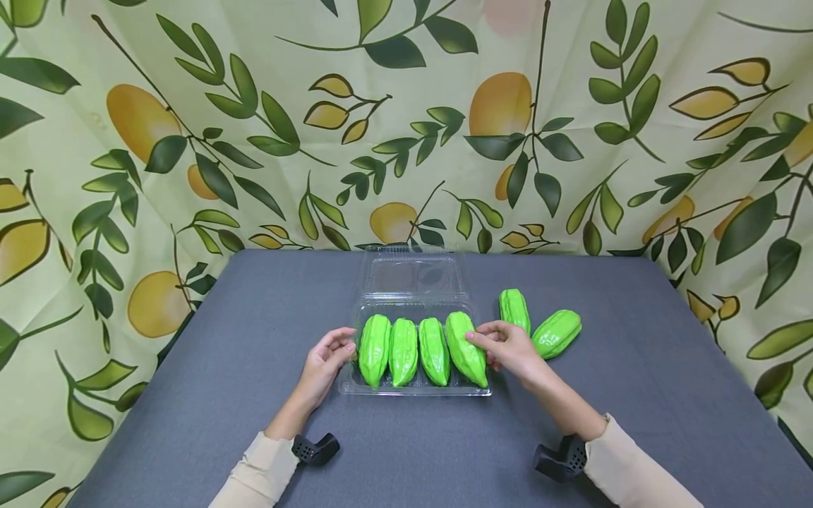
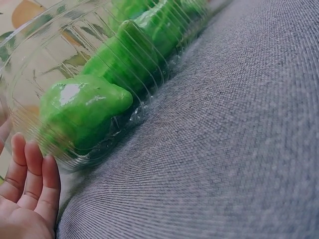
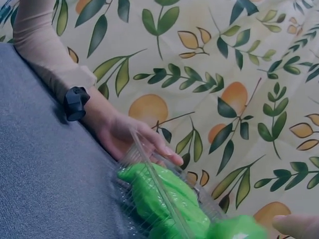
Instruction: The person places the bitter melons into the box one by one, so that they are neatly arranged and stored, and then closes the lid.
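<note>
A clear plastic clamshell box (image 1: 416, 392) holds a row of several glossy green ridged gourds. My right hand (image 1: 511, 349) grips the rightmost gourd (image 1: 466, 351), its thumb on the upper side. That gourd leans at a slant, its lower tip near the box's front right corner. On the other side, my left hand (image 1: 328, 361) rests its fingers at the box's left wall, close to the leftmost gourd (image 1: 375, 349). Nearly straight fingers (image 2: 34, 167) touch the clear wall in the left wrist view. In the right wrist view only a fingertip (image 3: 294, 224) of my right hand shows.
Two more green gourds, one upright in view (image 1: 514, 310) and one slanted (image 1: 557, 333), lie on the grey cloth (image 1: 190, 395) right of the box. The box's open lid (image 1: 413, 275) lies behind it, near a leaf-patterned curtain (image 1: 406, 141).
</note>
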Demonstrator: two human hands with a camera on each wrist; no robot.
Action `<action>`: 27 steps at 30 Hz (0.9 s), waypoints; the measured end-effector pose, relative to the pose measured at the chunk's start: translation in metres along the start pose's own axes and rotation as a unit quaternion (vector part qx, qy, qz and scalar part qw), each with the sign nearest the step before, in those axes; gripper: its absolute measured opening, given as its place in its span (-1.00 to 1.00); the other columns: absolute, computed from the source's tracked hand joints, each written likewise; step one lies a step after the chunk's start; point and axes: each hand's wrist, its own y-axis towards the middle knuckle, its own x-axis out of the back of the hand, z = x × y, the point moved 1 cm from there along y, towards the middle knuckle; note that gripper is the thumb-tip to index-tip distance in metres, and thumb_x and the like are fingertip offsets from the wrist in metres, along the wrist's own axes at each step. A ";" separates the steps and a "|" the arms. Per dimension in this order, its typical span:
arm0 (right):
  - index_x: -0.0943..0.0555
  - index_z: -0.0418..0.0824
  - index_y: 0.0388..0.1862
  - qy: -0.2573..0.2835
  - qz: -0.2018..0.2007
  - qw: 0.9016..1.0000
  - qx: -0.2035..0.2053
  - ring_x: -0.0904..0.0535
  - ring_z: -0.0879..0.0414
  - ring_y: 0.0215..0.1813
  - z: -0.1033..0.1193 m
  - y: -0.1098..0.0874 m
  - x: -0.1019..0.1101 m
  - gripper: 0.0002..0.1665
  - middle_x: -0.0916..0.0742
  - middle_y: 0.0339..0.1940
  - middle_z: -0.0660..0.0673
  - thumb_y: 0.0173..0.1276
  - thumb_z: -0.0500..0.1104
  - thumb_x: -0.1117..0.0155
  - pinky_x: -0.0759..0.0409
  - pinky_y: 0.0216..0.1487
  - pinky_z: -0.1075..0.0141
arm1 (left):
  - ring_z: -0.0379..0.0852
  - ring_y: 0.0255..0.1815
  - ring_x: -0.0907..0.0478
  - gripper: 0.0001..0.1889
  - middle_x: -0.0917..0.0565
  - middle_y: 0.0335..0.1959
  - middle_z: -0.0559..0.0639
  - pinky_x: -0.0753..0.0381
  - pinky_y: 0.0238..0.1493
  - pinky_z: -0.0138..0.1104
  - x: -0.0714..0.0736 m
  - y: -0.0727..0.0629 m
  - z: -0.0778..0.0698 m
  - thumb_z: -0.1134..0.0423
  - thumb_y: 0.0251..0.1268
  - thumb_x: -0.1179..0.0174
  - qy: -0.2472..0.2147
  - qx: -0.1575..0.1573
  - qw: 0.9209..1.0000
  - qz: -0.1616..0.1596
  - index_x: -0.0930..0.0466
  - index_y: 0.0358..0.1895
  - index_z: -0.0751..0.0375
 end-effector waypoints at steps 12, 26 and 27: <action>-0.35 -0.40 0.16 0.004 -0.004 1.000 0.013 -0.32 0.29 -0.55 -0.004 -0.006 -0.004 -0.30 -0.43 -0.45 0.01 0.11 -0.20 -0.47 -0.38 -0.53 0.44 | -0.41 -0.30 -0.50 -0.75 -0.54 -0.31 -0.30 -0.55 -0.24 -0.54 0.002 0.001 0.002 0.40 0.36 -0.06 -0.005 -0.006 1.000 0.007 -0.48 0.04 0.09; -0.30 -0.40 0.18 -0.030 -0.022 0.999 0.003 -0.38 0.23 -0.46 -0.018 -0.002 -0.013 -0.21 -0.45 -0.51 0.02 0.07 -0.17 -0.50 -0.39 -0.31 0.42 | -0.39 -0.29 -0.50 -0.72 -0.55 -0.30 -0.27 -0.55 -0.23 -0.54 0.002 0.001 0.002 0.45 0.36 -0.03 -0.017 -0.015 1.000 0.014 -0.48 0.00 0.00; -0.30 -0.40 0.18 -0.027 -0.020 0.999 0.002 -0.38 0.24 -0.47 -0.018 -0.002 -0.012 -0.22 -0.45 -0.51 0.02 0.09 -0.17 -0.48 -0.39 -0.34 0.42 | -0.39 -0.29 -0.50 -0.72 -0.55 -0.30 -0.26 -0.55 -0.23 -0.54 0.002 0.001 0.002 0.46 0.36 -0.03 -0.018 -0.015 1.000 0.014 -0.48 -0.01 -0.01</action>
